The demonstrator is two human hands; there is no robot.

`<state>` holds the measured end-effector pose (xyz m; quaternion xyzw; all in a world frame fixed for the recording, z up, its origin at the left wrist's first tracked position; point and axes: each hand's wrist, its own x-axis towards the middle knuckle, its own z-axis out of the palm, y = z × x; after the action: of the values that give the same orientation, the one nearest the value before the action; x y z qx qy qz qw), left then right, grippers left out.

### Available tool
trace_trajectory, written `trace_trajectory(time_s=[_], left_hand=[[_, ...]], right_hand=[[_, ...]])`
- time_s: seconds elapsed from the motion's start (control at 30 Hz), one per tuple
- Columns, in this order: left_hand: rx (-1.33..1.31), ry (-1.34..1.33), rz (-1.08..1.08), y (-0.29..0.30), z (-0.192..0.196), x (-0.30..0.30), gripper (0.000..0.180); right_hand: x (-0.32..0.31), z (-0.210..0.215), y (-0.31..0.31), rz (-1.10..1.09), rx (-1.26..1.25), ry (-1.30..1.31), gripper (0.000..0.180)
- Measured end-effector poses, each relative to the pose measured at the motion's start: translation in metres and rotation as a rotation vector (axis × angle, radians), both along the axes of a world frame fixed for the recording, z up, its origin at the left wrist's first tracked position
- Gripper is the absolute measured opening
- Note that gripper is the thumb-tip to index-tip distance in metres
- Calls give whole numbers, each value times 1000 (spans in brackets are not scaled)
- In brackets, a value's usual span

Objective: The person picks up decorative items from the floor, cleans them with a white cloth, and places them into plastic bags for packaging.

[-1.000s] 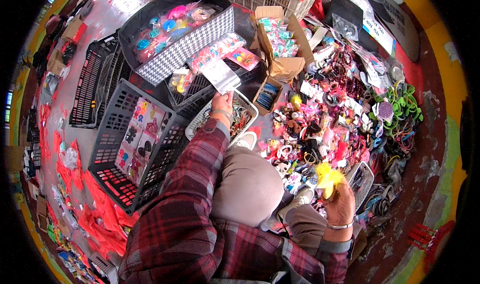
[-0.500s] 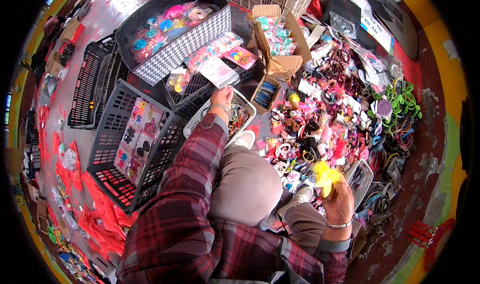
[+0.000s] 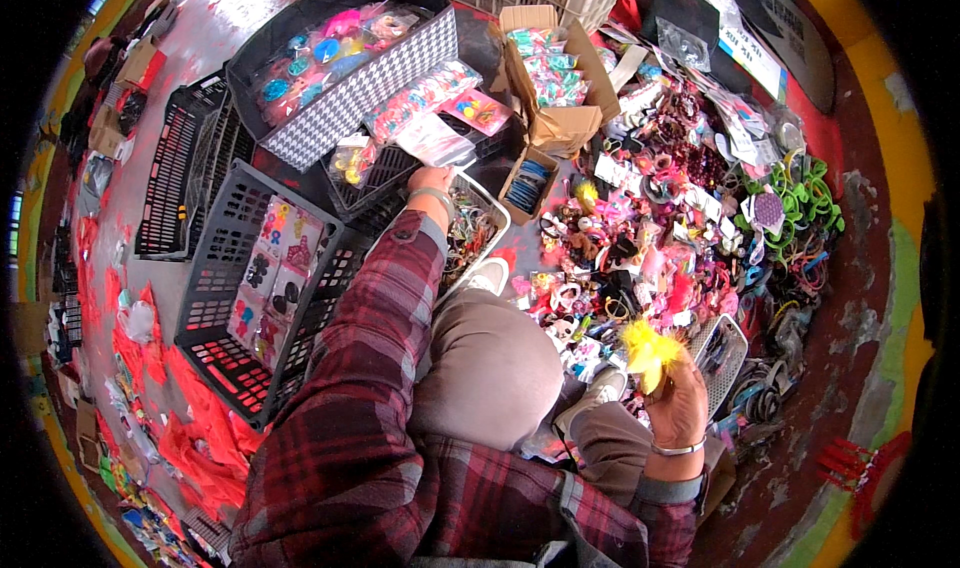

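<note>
Between the fingertips of my right hand (image 3: 678,403) is a yellow feathery ornament (image 3: 648,353), raised above the edge of a heap of hair accessories (image 3: 640,238). My left hand (image 3: 432,180) reaches forward with its fingers bent together, at the far end of a white basket (image 3: 497,230) of small mixed pieces. Just beyond those fingers lies a clear plastic bag (image 3: 435,140). My wrist and sleeve hide the fingertips, so whether they grip the bag, the basket rim or something else cannot be told.
A houndstooth fabric bin (image 3: 365,93) of packaged trinkets stands ahead. Cardboard boxes (image 3: 563,128) and a small box of blue bands (image 3: 528,186) sit beside the heap. Grey crates (image 3: 230,298) stand left. Another white basket (image 3: 722,363) is by my right hand; green bands (image 3: 805,198) lie far right.
My left hand has shifted slightly left and nearer to me, covering the basket's left part. The clear bag looks more crumpled. My right hand stays nearly still with the yellow ornament.
</note>
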<state>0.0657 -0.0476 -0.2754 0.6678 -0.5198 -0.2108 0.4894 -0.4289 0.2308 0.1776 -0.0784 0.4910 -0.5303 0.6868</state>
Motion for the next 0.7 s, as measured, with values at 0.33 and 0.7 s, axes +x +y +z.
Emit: trace_trajectory(time_s=[0.33, 0.7], left_hand=[[445, 1289, 241, 21, 194, -154, 39], [876, 1456, 99, 35, 205, -168, 74]], right_hand=[[0, 5, 3, -111, 30, 123, 31], [0, 7, 2, -85, 19, 96, 29]])
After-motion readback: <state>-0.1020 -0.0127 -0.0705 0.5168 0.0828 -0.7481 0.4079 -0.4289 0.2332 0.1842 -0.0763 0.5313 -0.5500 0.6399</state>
